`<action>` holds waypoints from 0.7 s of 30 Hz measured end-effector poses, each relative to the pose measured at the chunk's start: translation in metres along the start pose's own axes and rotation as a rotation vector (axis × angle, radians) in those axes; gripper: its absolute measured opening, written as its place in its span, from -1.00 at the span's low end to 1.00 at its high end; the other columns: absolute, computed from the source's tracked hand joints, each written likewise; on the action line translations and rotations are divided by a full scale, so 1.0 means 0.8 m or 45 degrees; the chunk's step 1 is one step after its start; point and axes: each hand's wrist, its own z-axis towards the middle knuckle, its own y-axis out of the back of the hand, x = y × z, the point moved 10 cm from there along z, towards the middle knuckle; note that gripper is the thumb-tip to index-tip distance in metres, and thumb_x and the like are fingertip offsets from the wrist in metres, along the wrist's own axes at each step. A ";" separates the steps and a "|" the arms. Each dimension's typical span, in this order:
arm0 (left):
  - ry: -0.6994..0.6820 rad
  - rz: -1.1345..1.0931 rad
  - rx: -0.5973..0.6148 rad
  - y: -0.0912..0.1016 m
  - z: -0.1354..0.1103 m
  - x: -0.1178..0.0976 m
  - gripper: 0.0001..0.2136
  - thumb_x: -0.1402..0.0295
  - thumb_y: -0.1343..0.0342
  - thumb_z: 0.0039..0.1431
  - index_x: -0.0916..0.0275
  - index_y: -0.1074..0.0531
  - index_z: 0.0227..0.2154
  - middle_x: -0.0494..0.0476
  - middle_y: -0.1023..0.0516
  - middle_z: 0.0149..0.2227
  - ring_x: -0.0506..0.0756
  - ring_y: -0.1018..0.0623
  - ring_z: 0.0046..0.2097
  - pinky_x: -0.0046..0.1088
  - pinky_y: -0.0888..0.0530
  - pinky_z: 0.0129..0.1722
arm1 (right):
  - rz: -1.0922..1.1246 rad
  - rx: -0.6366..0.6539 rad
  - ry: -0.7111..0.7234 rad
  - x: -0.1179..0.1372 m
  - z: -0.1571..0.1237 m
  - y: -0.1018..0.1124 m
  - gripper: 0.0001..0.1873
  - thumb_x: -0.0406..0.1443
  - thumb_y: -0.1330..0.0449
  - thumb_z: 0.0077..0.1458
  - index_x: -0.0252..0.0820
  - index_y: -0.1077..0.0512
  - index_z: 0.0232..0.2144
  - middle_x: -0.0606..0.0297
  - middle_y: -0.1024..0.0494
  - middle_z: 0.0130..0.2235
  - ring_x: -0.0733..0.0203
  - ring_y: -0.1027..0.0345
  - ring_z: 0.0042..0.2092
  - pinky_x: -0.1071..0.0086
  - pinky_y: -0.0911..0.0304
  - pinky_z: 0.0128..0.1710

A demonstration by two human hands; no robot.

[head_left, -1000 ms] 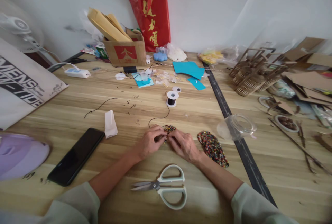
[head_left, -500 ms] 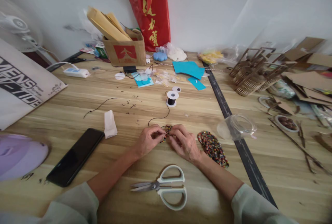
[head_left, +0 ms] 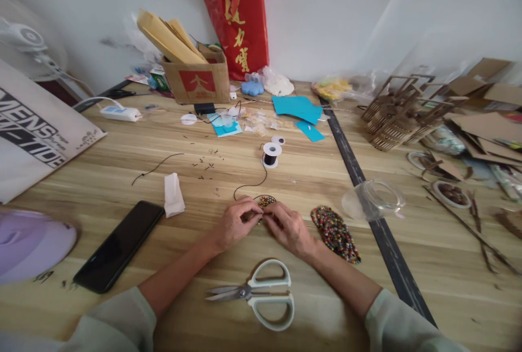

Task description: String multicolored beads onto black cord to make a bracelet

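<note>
The fingers (head_left: 249,208) of the left hand (head_left: 235,227) and those of the right hand (head_left: 289,228) draw together to a narrow meeting point, thumbs and forefingers bent inward and the tips nearly touching. Whether anything is pinched between them is too small to tell. Just beyond the tips, and partly hidden by them, lies a small beaded piece (head_left: 267,199) of tiny round beads in mixed colours: red, yellow, green and dark ones packed closely together. A few more beads show on the near side of the fingertips; the overall shape of the piece is covered by the hands.

A thin black cord (head_left: 250,184) leaves a white spool (head_left: 270,156) on the far side of the hands, bends left and curves back toward the left hand. Black cord is wound around the spool's core, between white flanges.

To the right of the right hand, near its wrist, rests a coiled bead strand (head_left: 335,235), its small beads red, orange, green, black and pale, heaped in an elongated bundle on the wood-grained tabletop (head_left: 212,194). Scissors (head_left: 247,292) with pale handles lie on the near side, between the forearms, blades pointing left and slightly parted. To the left are a black phone (head_left: 119,247) and a folded white paper (head_left: 174,195).
</note>
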 end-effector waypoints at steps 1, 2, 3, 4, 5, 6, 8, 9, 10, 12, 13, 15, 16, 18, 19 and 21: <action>-0.003 0.003 0.000 0.000 0.000 0.000 -0.93 0.52 -0.10 0.12 0.31 -0.48 -0.40 0.18 -0.52 -0.39 0.09 -0.51 -0.30 -0.41 -0.45 -0.27 | 0.034 -0.010 -0.007 -0.001 0.001 0.001 -0.87 -0.39 -0.03 0.24 -0.16 -0.34 -0.18 0.19 -0.49 -0.27 0.21 -0.41 -0.27 0.38 -0.35 -0.28; -0.004 0.005 -0.001 0.000 0.000 0.000 -0.93 0.52 -0.10 0.12 0.32 -0.48 -0.41 0.18 -0.52 -0.40 0.09 -0.51 -0.30 -0.41 -0.44 -0.27 | 0.068 -0.020 -0.011 -0.001 0.001 0.002 -0.87 -0.39 -0.02 0.24 -0.17 -0.35 -0.20 0.19 -0.48 -0.28 0.21 -0.40 -0.27 0.38 -0.34 -0.27; -0.004 0.007 -0.003 0.000 0.000 0.001 -0.93 0.52 -0.10 0.12 0.32 -0.48 -0.41 0.18 -0.52 -0.40 0.09 -0.51 -0.30 -0.41 -0.44 -0.27 | 0.101 -0.028 -0.013 -0.001 0.002 0.003 -0.87 -0.39 -0.02 0.24 -0.17 -0.35 -0.22 0.19 -0.48 -0.29 0.21 -0.39 -0.27 0.38 -0.34 -0.27; -0.001 0.006 -0.004 0.000 0.000 0.001 -0.94 0.53 -0.11 0.11 0.32 -0.48 -0.42 0.18 -0.52 -0.40 0.09 -0.50 -0.30 -0.41 -0.44 -0.27 | 0.133 -0.038 -0.016 -0.001 0.003 0.004 -0.87 -0.39 -0.02 0.24 -0.18 -0.36 -0.23 0.20 -0.47 -0.30 0.22 -0.38 -0.27 0.39 -0.33 -0.27; 0.005 0.004 -0.004 0.000 -0.001 0.002 -0.94 0.53 -0.11 0.10 0.32 -0.47 -0.42 0.17 -0.51 -0.40 0.09 -0.50 -0.30 -0.41 -0.44 -0.27 | 0.163 -0.049 -0.021 -0.001 0.003 0.004 -0.87 -0.39 -0.03 0.24 -0.18 -0.37 -0.24 0.20 -0.47 -0.30 0.22 -0.37 -0.28 0.39 -0.32 -0.28; 0.013 -0.001 -0.006 -0.001 -0.001 0.003 -0.94 0.53 -0.11 0.10 0.32 -0.47 -0.42 0.17 -0.51 -0.41 0.09 -0.50 -0.30 -0.42 -0.43 -0.27 | 0.189 -0.058 -0.032 -0.002 0.003 0.005 -0.88 -0.39 -0.03 0.23 -0.19 -0.37 -0.25 0.20 -0.46 -0.31 0.23 -0.36 -0.28 0.40 -0.31 -0.29; 0.051 -0.015 -0.009 -0.001 -0.001 0.007 -0.94 0.54 -0.12 0.08 0.31 -0.48 -0.44 0.14 -0.51 -0.42 0.07 -0.50 -0.32 -0.44 -0.43 -0.30 | 0.224 -0.072 -0.077 -0.006 0.004 0.006 -0.90 -0.37 -0.06 0.21 -0.20 -0.38 -0.26 0.21 -0.46 -0.33 0.24 -0.35 -0.30 0.42 -0.29 -0.33; 0.083 -0.023 -0.007 -0.001 0.000 0.010 -0.94 0.54 -0.12 0.07 0.31 -0.48 -0.44 0.13 -0.51 -0.42 0.06 -0.50 -0.33 -0.46 -0.42 -0.31 | 0.234 -0.072 -0.109 -0.008 0.004 0.006 -0.90 -0.36 -0.07 0.20 -0.20 -0.39 -0.27 0.22 -0.46 -0.34 0.25 -0.34 -0.32 0.43 -0.28 -0.35; 0.121 -0.033 -0.006 -0.001 0.000 0.013 -0.94 0.54 -0.13 0.06 0.31 -0.48 -0.44 0.12 -0.52 -0.43 0.05 -0.50 -0.34 -0.47 -0.42 -0.32 | 0.245 -0.066 -0.144 -0.011 0.004 0.005 -0.91 -0.35 -0.09 0.19 -0.21 -0.40 -0.28 0.23 -0.46 -0.35 0.25 -0.34 -0.34 0.44 -0.26 -0.37; 0.194 -0.055 0.004 -0.001 -0.001 0.020 -0.94 0.53 -0.14 0.05 0.30 -0.49 -0.45 0.09 -0.52 -0.43 0.04 -0.50 -0.36 -0.50 -0.41 -0.33 | 0.278 -0.047 -0.223 -0.017 0.004 0.003 -0.90 -0.33 -0.11 0.17 -0.21 -0.41 -0.29 0.24 -0.46 -0.38 0.25 -0.33 -0.36 0.44 -0.25 -0.39; 0.222 -0.067 0.012 -0.002 -0.001 0.023 -0.95 0.53 -0.14 0.04 0.30 -0.49 -0.45 0.09 -0.52 -0.44 0.03 -0.50 -0.36 -0.50 -0.41 -0.33 | 0.305 -0.036 -0.265 -0.020 0.004 0.001 -0.90 -0.32 -0.11 0.16 -0.21 -0.42 -0.30 0.25 -0.47 -0.39 0.25 -0.33 -0.37 0.44 -0.24 -0.39; 0.260 -0.091 0.019 -0.002 -0.001 0.026 -0.95 0.52 -0.15 0.04 0.30 -0.49 -0.45 0.08 -0.53 -0.44 0.02 -0.50 -0.37 -0.52 -0.40 -0.34 | 0.369 -0.014 -0.352 -0.027 0.004 -0.002 -0.89 -0.30 -0.12 0.15 -0.22 -0.43 -0.33 0.26 -0.47 -0.41 0.25 -0.33 -0.38 0.44 -0.24 -0.40; 0.275 -0.102 0.023 -0.002 -0.001 0.027 -0.95 0.51 -0.15 0.04 0.30 -0.49 -0.45 0.08 -0.53 -0.44 0.02 -0.50 -0.37 -0.52 -0.40 -0.34 | 0.399 -0.003 -0.392 -0.030 0.003 -0.003 -0.88 -0.29 -0.12 0.14 -0.21 -0.43 -0.35 0.27 -0.47 -0.42 0.26 -0.33 -0.39 0.44 -0.23 -0.40; 0.300 -0.127 0.032 -0.002 -0.001 0.028 -0.96 0.50 -0.15 0.04 0.31 -0.50 -0.45 0.08 -0.53 -0.44 0.02 -0.51 -0.37 -0.52 -0.41 -0.34 | 0.460 0.020 -0.457 -0.035 0.002 -0.007 -0.87 -0.28 -0.13 0.13 -0.22 -0.43 -0.37 0.29 -0.46 -0.44 0.27 -0.32 -0.40 0.45 -0.21 -0.42; 0.314 -0.143 0.034 -0.002 -0.001 0.029 -0.96 0.50 -0.15 0.04 0.31 -0.50 -0.45 0.08 -0.54 -0.44 0.02 -0.51 -0.37 -0.51 -0.41 -0.34 | 0.488 0.027 -0.481 -0.037 0.002 -0.008 -0.87 -0.28 -0.13 0.12 -0.22 -0.43 -0.38 0.30 -0.46 -0.45 0.27 -0.31 -0.41 0.46 -0.21 -0.42; 0.342 -0.181 0.040 -0.002 0.000 0.029 -0.96 0.48 -0.15 0.04 0.31 -0.50 -0.46 0.08 -0.53 -0.45 0.02 -0.50 -0.37 -0.52 -0.42 -0.35 | 0.535 0.034 -0.517 -0.041 0.001 -0.010 -0.87 -0.27 -0.14 0.11 -0.23 -0.43 -0.39 0.32 -0.44 -0.46 0.29 -0.29 -0.42 0.46 -0.19 -0.42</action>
